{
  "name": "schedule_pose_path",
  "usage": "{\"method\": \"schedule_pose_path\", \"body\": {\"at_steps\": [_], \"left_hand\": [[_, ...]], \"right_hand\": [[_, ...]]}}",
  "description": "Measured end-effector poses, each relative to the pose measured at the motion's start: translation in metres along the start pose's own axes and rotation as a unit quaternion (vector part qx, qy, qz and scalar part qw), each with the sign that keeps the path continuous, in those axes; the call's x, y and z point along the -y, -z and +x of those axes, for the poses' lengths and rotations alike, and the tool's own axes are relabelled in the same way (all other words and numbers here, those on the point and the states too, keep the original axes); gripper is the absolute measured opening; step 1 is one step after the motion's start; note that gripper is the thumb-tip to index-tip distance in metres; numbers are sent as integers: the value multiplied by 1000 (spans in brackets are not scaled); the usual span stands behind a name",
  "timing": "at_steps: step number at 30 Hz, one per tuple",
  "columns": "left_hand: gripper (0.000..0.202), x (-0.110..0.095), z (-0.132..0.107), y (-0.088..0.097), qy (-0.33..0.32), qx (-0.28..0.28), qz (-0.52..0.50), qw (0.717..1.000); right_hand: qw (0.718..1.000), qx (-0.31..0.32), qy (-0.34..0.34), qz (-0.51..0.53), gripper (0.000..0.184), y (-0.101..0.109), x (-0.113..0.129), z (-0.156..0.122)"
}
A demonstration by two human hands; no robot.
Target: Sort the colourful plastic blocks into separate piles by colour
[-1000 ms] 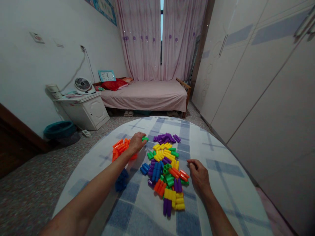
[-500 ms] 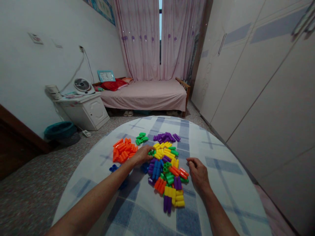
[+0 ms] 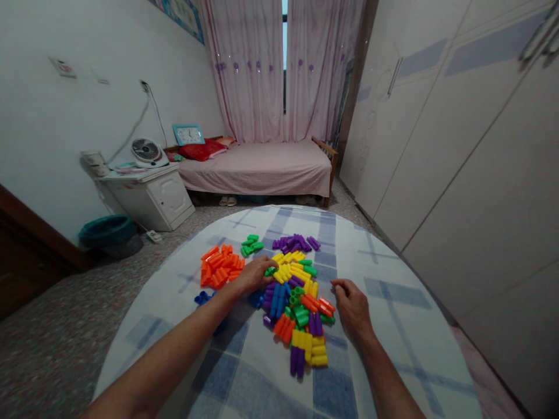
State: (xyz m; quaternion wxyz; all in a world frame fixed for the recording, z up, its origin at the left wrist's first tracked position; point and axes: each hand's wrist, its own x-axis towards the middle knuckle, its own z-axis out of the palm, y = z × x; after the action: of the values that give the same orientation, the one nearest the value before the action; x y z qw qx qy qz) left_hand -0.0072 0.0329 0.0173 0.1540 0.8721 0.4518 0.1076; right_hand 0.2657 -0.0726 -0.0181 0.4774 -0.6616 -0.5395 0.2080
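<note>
My left hand (image 3: 257, 274) reaches into the left side of a mixed pile of plastic building blocks. Its fingers are closed on a green block (image 3: 270, 271), partly hidden by them, beside the yellow blocks (image 3: 289, 271). Resting on the table to the right of the pile, my right hand (image 3: 353, 307) has its fingers curled in, with nothing visible in them. Nearest to it are orange blocks (image 3: 325, 306). Blue blocks (image 3: 277, 301) and a joined yellow-and-purple piece (image 3: 297, 354) lie closer to me. My left forearm partly covers other blue blocks (image 3: 202, 298).
Sorted heaps of orange blocks (image 3: 220, 267), green blocks (image 3: 251, 245) and purple blocks (image 3: 293, 243) lie around the pile. A checked cloth covers the round table (image 3: 393, 355). Beyond stand a bed (image 3: 266, 166), a white cabinet (image 3: 168, 201) with a fan (image 3: 147, 151), and a wardrobe (image 3: 480, 192).
The fingers of my left hand have shifted very slightly at the green block. My right hand and the heaps stay where they were.
</note>
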Motion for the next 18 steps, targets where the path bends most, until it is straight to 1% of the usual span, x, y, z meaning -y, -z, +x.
{"method": "schedule_pose_path", "body": {"at_steps": [3,6,10,13,16,18], "left_hand": [[32,1,1,-4,-14,-7,21,1000],[24,-2,2,-5,-6,-9,48,999],[16,-3,2,-2,0,-2,73,997],[11,1,-1,0,15,-20,64,998],[15,7,-4,-1,28,-37,40,998],[24,8,-5,-2,29,-36,23,999]], "right_hand": [[1000,0,2,-5,31,0,-1,1],[1000,0,1,-6,31,-1,-2,1],[1000,-4,3,1,29,-1,-2,0],[1000,-5,-1,-3,30,-1,-2,0],[1000,-8,0,-6,30,-2,-2,1],[1000,-9,2,-3,30,-2,-2,1]]}}
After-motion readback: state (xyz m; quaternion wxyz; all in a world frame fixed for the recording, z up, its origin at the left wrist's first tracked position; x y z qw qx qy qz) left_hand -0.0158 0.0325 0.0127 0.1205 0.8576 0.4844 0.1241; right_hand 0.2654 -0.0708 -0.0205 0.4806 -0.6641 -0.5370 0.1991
